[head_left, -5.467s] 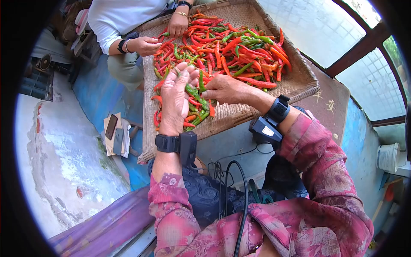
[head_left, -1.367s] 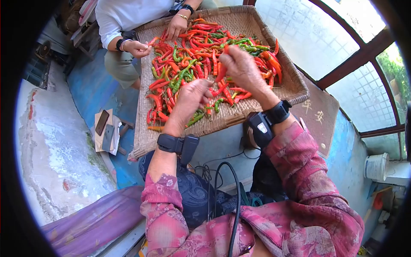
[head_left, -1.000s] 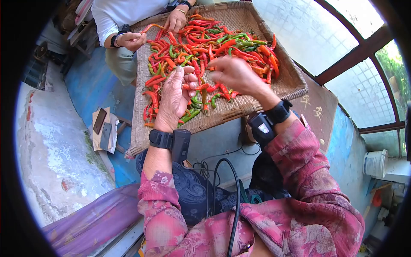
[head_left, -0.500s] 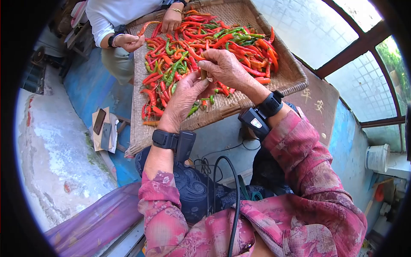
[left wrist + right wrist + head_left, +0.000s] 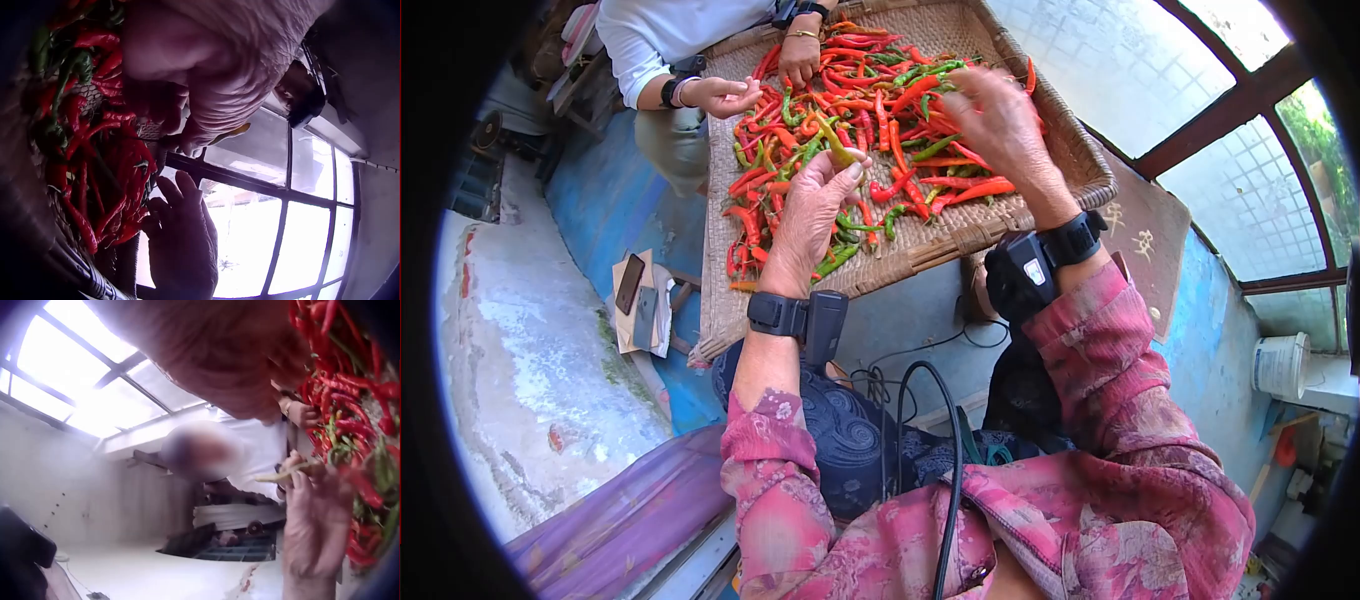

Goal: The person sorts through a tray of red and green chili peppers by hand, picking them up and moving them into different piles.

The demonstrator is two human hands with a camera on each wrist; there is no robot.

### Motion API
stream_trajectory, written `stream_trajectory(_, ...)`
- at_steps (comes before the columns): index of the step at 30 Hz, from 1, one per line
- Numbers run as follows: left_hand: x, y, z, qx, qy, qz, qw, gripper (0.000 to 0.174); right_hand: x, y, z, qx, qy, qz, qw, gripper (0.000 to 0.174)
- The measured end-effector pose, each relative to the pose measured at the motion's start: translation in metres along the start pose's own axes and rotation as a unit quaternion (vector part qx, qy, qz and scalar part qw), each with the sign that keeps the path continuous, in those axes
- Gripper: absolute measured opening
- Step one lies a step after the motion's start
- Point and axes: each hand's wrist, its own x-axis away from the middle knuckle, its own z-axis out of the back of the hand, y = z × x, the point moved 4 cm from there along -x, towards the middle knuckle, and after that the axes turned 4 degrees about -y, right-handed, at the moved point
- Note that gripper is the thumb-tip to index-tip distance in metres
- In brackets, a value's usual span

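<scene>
Between thumb and fingers, the left hand [image 5: 808, 215] pinches a yellow-green pepper [image 5: 834, 142] above the near left part of a woven tray [image 5: 925, 258]. The same pepper [image 5: 272, 478] shows in the right wrist view, held by the left hand [image 5: 319, 525]. Over the tray's right part, the right hand [image 5: 1003, 125] is raised with its fingers loosely spread, and no pepper shows in it. Red and green peppers [image 5: 880, 105] lie spread below both hands. In the left wrist view the right hand [image 5: 182, 244] has relaxed, slightly bent fingers.
Across the tray, another person's hands [image 5: 725, 97] are at its far left corner. A phone [image 5: 630, 284] lies on a stool at left. Black cables [image 5: 952, 440] run over the lap. A white bucket [image 5: 1280, 367] stands at right beneath windows.
The hands were together around a pepper half a second ago; the right hand has moved away, up and right. The left hand now holds a yellow-green pepper. The other person's raised hand no longer shows its orange pepper.
</scene>
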Motion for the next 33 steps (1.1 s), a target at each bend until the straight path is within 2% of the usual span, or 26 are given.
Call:
stream_trajectory(1,-0.001,-0.002,0.000,0.000,-0.001,0.001,1.000,0.020,0.004,-0.004,-0.018,-0.146,-0.105,-0.005,0.984,0.027)
stream_trajectory(2,-0.002,-0.005,0.001,0.006,-0.002,-0.008,1.000,0.020,0.010,-0.011,-0.036,-0.191,-0.188,0.027,0.963,0.028)
stream_trajectory(3,-0.003,-0.007,0.001,0.011,-0.004,-0.016,1.000,0.020,0.018,-0.023,-0.046,-0.215,-0.223,0.016,0.951,0.031)
stream_trajectory(5,-0.001,-0.008,-0.003,0.037,-0.007,-0.010,0.999,0.020,0.022,-0.045,-0.053,-0.173,-0.304,0.052,0.935,0.027)
stream_trajectory(8,-0.002,-0.009,-0.001,0.063,0.009,-0.005,0.998,0.021,0.018,-0.042,-0.067,-0.155,-0.272,0.055,0.948,0.023)
stream_trajectory(9,-0.003,-0.009,0.001,0.062,0.025,-0.005,0.998,0.021,0.013,-0.042,-0.062,-0.117,-0.252,0.058,0.959,0.019)
stream_trajectory(11,-0.004,-0.008,0.001,0.009,0.041,-0.007,0.999,0.021,0.004,-0.033,-0.046,-0.008,-0.207,0.006,0.978,0.018)
stream_trajectory(13,-0.009,-0.021,0.007,-0.219,0.034,0.009,0.975,0.018,-0.004,-0.013,-0.031,0.080,-0.181,-0.054,0.979,0.021)
stream_trajectory(14,-0.009,-0.027,0.008,-0.291,0.036,-0.003,0.956,0.017,-0.005,-0.001,-0.022,0.111,-0.128,-0.069,0.983,0.021)
stream_trajectory(15,-0.009,-0.029,0.007,-0.295,0.033,-0.002,0.955,0.017,-0.006,0.005,-0.009,0.142,-0.075,-0.084,0.983,0.020)
stream_trajectory(17,-0.012,-0.027,0.004,-0.377,0.013,-0.025,0.926,0.016,-0.009,0.018,0.009,0.191,-0.044,-0.135,0.971,0.019)
stream_trajectory(19,-0.019,-0.025,0.002,-0.393,-0.009,-0.018,0.919,0.018,-0.008,0.030,0.016,0.186,-0.033,-0.146,0.971,0.020)
stream_trajectory(21,-0.032,-0.022,-0.004,-0.494,-0.057,-0.048,0.866,0.020,-0.007,0.026,0.025,0.176,0.072,-0.075,0.979,0.023)
stream_trajectory(22,-0.037,-0.023,-0.008,-0.513,-0.077,-0.043,0.854,0.029,-0.007,0.026,0.025,0.164,0.049,-0.092,0.981,0.024)
stream_trajectory(23,-0.044,-0.024,-0.012,-0.515,-0.080,-0.042,0.852,0.029,-0.006,0.023,0.024,0.162,0.051,-0.095,0.981,0.024)
stream_trajectory(25,-0.054,-0.040,-0.022,-0.637,-0.195,0.066,0.743,0.038,-0.008,0.016,0.019,0.134,0.038,-0.076,0.987,0.019)
stream_trajectory(26,-0.052,-0.041,-0.024,-0.639,-0.187,0.048,0.745,0.047,-0.008,0.013,0.017,0.121,0.033,-0.062,0.990,0.019)
stream_trajectory(27,-0.054,-0.042,-0.026,-0.641,-0.193,0.048,0.741,0.047,-0.009,0.011,0.014,0.114,0.022,-0.059,0.991,0.017)
stream_trajectory(29,-0.055,-0.044,-0.025,-0.697,-0.224,0.079,0.677,0.040,-0.009,0.007,0.014,0.096,0.011,-0.064,0.993,0.017)
stream_trajectory(30,-0.053,-0.046,-0.024,-0.685,-0.216,0.045,0.694,0.036,-0.009,0.007,0.012,0.094,0.013,-0.067,0.993,0.017)
stream_trajectory(31,-0.053,-0.048,-0.020,-0.687,-0.215,0.044,0.692,0.036,-0.010,0.006,0.008,0.083,0.007,-0.054,0.995,0.017)
stream_trajectory(33,-0.048,-0.048,-0.019,-0.682,-0.270,0.026,0.680,0.033,-0.013,0.002,0.004,0.073,0.008,-0.037,0.997,0.017)
